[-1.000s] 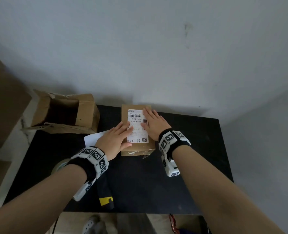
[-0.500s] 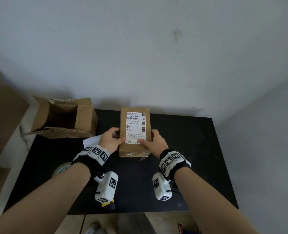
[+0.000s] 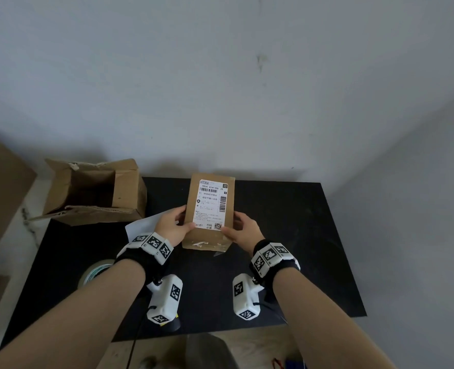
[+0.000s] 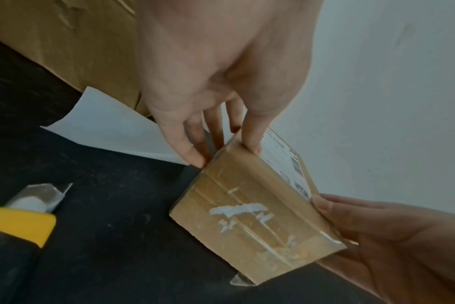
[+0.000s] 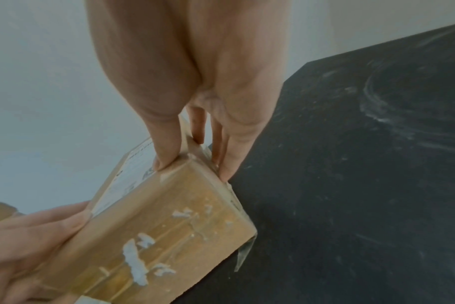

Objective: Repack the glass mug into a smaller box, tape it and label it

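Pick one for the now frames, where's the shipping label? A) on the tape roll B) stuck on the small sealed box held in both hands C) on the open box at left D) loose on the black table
B: the white label sits flat on the top face of the small box, which the left hand and right hand grip by its sides.

Black wristbands (image 3: 140, 262), white tag-marked cameras (image 3: 164, 302)
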